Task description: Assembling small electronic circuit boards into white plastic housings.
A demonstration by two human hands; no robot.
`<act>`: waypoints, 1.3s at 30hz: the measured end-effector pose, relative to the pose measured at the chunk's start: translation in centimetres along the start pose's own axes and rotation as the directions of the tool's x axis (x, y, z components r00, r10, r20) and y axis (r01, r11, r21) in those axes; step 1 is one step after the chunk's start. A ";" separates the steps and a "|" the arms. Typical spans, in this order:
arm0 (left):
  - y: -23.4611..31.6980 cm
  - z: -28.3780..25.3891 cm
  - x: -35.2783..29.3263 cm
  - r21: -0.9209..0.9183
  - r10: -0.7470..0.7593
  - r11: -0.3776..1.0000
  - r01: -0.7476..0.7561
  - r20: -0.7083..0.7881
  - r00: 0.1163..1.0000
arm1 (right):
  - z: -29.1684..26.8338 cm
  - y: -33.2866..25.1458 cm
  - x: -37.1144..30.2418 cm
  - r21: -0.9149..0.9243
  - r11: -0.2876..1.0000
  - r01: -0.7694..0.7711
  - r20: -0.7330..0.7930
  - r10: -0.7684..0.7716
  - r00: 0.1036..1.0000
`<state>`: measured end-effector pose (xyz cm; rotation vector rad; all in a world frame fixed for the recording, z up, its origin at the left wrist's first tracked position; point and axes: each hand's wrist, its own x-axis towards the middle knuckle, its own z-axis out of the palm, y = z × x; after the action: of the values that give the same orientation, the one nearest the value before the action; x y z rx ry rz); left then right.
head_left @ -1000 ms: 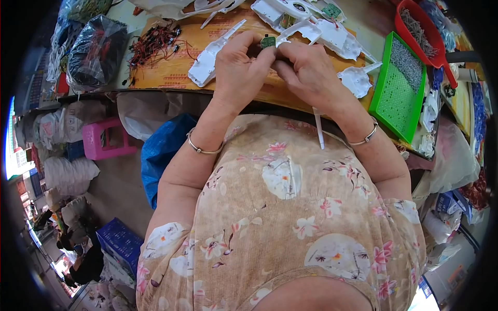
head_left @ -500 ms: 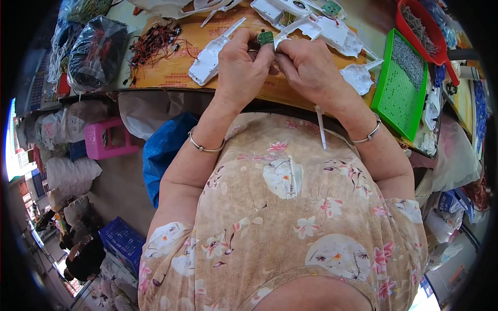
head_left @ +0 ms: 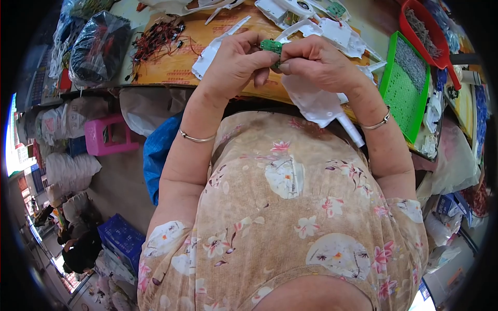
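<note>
A small green circuit board [head_left: 271,46] is pinched between the fingertips of both hands above the table's near edge. My left hand [head_left: 231,65] is closed on its left side. My right hand [head_left: 321,62] is closed at its right end. Under my right hand a white plastic shell [head_left: 314,103] with a handle hangs tilted past the edge, its smooth side showing; fingers hide its upper part, apparently in the right hand's grip. Left of my left hand lies another white shell [head_left: 208,58]. More white shells [head_left: 340,39] lie beyond my right hand.
Red and black wire leads [head_left: 158,39] are heaped at the left, beside a black plastic-wrapped bundle [head_left: 101,46]. On the right are a green tray [head_left: 386,96] of small grey parts and a red scoop [head_left: 410,26] of metal pieces. A pink stool [head_left: 93,137] stands below left.
The white shell under my right hand has turned from edge-on to showing its broad face. The circuit board has tipped and sits slightly lower, with both hands still at it.
</note>
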<state>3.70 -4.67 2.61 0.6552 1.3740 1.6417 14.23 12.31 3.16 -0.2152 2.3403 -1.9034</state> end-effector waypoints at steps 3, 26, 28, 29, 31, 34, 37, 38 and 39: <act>0.1 -0.3 0.0 -0.048 -0.043 0.998 0.048 0.086 0.995 | 0.6 -0.3 -0.3 0.098 0.994 -0.040 0.000 0.040 0.999; -0.3 1.0 -0.6 0.028 0.078 0.997 -0.077 -0.061 0.995 | 2.4 0.8 -1.2 -0.080 0.993 0.091 -0.208 -0.106 0.972; -0.4 1.3 -0.6 0.070 0.085 0.995 -0.077 -0.124 0.989 | 2.8 0.0 -1.0 -0.330 0.942 0.066 -0.262 -0.158 0.952; -0.5 1.6 -0.6 0.070 0.085 0.995 -0.077 -0.123 0.989 | 2.8 0.0 -0.9 -0.330 0.942 0.066 -0.263 -0.159 0.952; -0.9 2.1 -0.6 0.128 0.141 0.985 -0.116 -0.217 0.966 | 3.0 0.6 -0.7 -0.415 0.902 0.117 -0.294 -0.255 0.921; -2.7 2.5 -0.1 0.332 0.372 0.903 -0.272 -0.292 0.881 | 3.8 1.5 0.0 -0.391 0.893 0.224 -0.353 -0.371 0.859; -3.8 2.8 0.2 0.454 0.464 0.846 -0.279 -0.369 0.805 | 3.7 1.3 0.1 -0.597 0.776 0.203 -0.308 -0.455 0.836; -4.0 2.8 0.4 0.454 0.463 0.847 -0.278 -0.369 0.806 | 3.7 1.5 0.2 -0.596 0.777 0.202 -0.308 -0.454 0.836; -4.2 2.8 0.6 0.549 0.570 0.768 -0.330 -0.351 0.743 | 3.7 1.8 0.3 -0.676 0.706 0.211 -0.287 -0.515 0.808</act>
<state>6.92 -2.71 -0.76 0.9484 2.1621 1.9921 14.54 9.08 0.64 -0.3558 3.4511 -1.3084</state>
